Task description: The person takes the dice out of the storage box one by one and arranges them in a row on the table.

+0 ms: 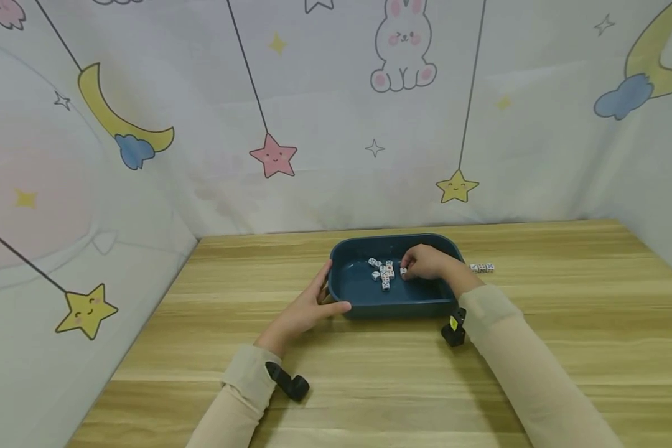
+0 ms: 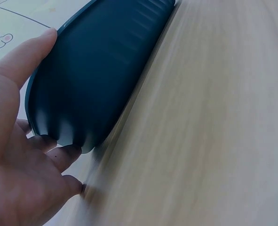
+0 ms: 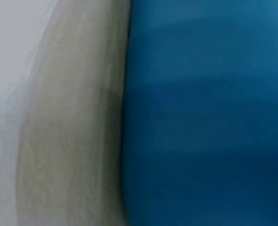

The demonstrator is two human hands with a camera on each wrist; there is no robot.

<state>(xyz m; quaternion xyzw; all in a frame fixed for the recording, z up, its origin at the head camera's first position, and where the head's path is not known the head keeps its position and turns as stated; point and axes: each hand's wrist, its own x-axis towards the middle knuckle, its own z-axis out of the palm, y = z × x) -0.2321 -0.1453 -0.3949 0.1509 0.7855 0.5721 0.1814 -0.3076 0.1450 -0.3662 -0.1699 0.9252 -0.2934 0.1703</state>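
A dark blue rectangular tray [image 1: 403,309] stands on the wooden table. My left hand [image 1: 302,309] holds its left end, thumb at the front corner and fingers along the left side; in the left wrist view the thumb meets the rim and the fingertips touch the outer wall. Inside the tray, several white dice [image 1: 384,272] lie in a cluster left of centre. My right hand [image 1: 427,261] reaches over the right part of the tray and pinches a die [image 1: 404,271] low, just right of the cluster. The right wrist view has only blurred tray wall [image 3: 204,117], without the hand.
A short row of white dice [image 1: 482,268] lies on the wooden table [image 1: 582,323] to the right of the tray, beyond the right wrist. A pale printed cloth [image 1: 336,205] hangs behind the table's back edge and along the sides.
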